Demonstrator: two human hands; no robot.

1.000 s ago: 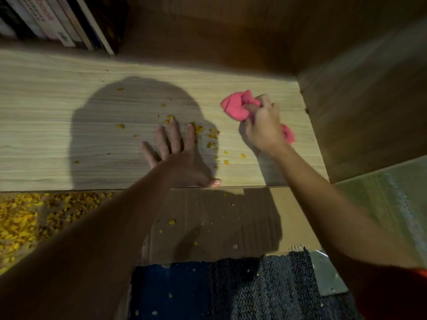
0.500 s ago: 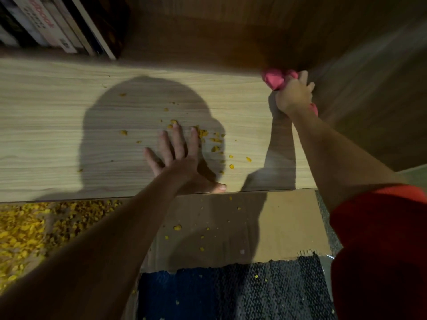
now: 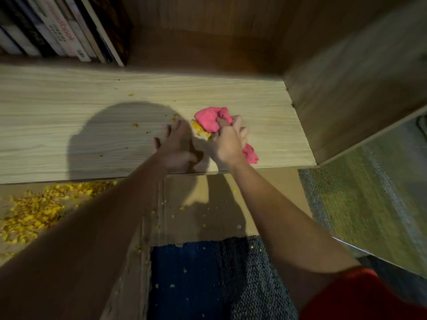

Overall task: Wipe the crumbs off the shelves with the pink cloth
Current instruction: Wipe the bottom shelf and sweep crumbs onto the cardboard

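We read only pink letters ending in "book" on a white book spine (image 3: 62,31); its smaller print is too blurred.

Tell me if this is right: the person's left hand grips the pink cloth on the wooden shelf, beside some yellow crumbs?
Wrong hand. The head view shows the right hand gripping the pink cloth on the wooden shelf, beside yellow crumbs; the left hand lies flat next to it.
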